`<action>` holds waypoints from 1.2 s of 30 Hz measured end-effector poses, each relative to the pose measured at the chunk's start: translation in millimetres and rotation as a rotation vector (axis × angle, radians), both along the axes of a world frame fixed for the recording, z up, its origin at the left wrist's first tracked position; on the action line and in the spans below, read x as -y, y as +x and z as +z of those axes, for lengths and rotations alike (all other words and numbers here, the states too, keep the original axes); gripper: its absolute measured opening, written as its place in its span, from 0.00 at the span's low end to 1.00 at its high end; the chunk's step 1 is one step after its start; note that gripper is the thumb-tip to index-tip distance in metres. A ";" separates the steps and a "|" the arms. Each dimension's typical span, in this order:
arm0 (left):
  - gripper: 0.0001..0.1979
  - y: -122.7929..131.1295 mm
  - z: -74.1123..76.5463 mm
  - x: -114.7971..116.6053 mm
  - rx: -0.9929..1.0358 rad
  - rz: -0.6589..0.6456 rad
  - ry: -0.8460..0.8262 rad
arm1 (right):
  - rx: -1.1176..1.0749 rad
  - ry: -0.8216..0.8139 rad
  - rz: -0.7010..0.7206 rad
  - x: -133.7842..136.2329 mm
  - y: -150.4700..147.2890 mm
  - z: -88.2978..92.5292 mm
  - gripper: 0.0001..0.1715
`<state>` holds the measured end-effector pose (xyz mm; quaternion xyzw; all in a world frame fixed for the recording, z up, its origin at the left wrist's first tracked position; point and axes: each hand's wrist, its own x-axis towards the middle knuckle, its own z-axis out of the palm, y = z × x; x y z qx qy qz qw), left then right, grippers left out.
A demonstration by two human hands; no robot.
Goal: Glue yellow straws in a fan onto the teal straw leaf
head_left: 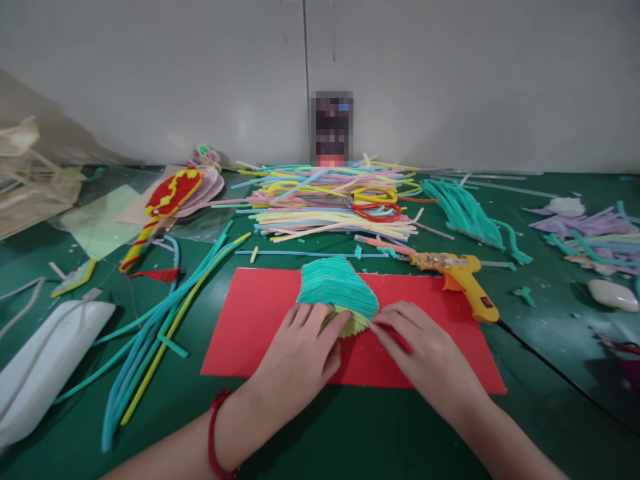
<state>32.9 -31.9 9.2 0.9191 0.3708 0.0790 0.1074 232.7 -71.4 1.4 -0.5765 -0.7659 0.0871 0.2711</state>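
Note:
A flat piece made of pipe cleaners (336, 283) lies on a red sheet (250, 320), with teal rows at the top and yellow-green rows below. My left hand (305, 340) holds its lower left side, fingers bent over the yellow-green rows and covering part of them. At the lower right edge, my right hand (417, 340) pinches the piece between thumb and fingertips. What exactly sits between those fingertips is partly hidden. Just beyond the sheet's upper right is a yellow glue gun (465, 273), lying on its side.
Bundled pastel pipe cleaners (330, 213) lie at the back, with red-handled scissors (377, 212) on them. Teal strips (465, 213) are to the right. Loose blue and yellow stems (150, 347), a red-and-yellow fan shape (175, 193) and a white power strip (55, 360) occupy the left.

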 end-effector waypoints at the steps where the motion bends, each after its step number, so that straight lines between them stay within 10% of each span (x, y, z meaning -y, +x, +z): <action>1: 0.22 0.0 -0.1 -0.1 0.001 0.000 0.001 | -0.005 -0.004 -0.010 -0.1 -0.5 -0.4 0.11; 25: 0.18 -3.7 -0.5 0.5 0.031 -0.019 0.034 | -0.160 -0.171 -0.126 -2.7 -2.8 -8.6 0.04; 36: 0.19 -12.4 -8.6 -0.5 0.101 -0.011 0.089 | 0.036 0.018 0.081 -2.4 -3.8 -6.3 0.18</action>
